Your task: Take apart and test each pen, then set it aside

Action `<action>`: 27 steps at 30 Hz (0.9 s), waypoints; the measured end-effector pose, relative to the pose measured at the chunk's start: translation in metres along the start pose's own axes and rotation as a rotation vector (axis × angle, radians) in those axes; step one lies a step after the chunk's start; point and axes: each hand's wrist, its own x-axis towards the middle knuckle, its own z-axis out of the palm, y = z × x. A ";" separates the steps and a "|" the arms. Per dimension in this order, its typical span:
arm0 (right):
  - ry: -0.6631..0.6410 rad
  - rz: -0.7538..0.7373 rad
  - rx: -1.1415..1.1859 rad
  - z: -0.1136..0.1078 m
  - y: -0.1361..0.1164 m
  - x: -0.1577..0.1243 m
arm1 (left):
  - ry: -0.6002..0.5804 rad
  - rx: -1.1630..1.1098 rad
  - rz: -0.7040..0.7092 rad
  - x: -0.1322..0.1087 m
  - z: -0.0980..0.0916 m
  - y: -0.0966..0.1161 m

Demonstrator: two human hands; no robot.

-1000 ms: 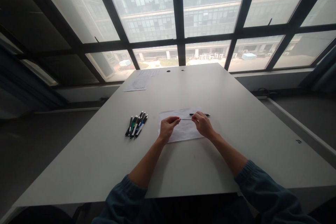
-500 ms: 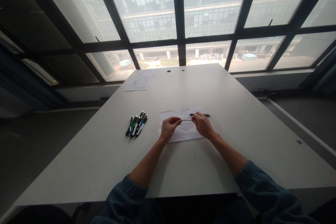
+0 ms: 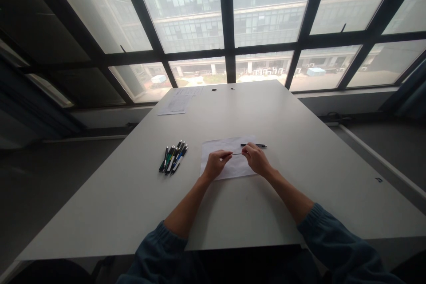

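A thin dark pen refill [image 3: 237, 154] spans the gap between my two hands, roughly level. Its left end is pinched in the closed fingertips of my left hand [image 3: 214, 165]. The fingers of my right hand [image 3: 256, 159] are closed on its right end, so both ends are hidden. Beneath the hands a white sheet of paper [image 3: 229, 171] lies on the table. A black pen [image 3: 261, 145] rests across the paper's upper right edge, just beyond my right fingers and partly covered by them.
Left of the paper lies a pile of several pens [image 3: 173, 158] with black, green, blue and white parts. Printed sheets [image 3: 176, 103] lie at the far left of the white table [image 3: 133, 213]. A small dark piece [image 3: 378, 180] is near the right edge. Windows stand behind.
My left hand has shifted slightly right and down, closer to my right hand. Less of the refill shows between them. The pens and paper lie as before.
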 end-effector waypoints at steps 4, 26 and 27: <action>-0.002 -0.010 0.064 0.002 0.002 -0.001 | -0.053 0.106 0.067 0.002 -0.005 0.003; -0.026 0.294 -0.323 0.000 0.050 0.001 | 0.137 0.212 -0.086 0.003 -0.029 -0.012; -0.023 0.283 -0.304 0.000 0.049 0.001 | 0.136 0.219 -0.087 0.003 -0.030 -0.012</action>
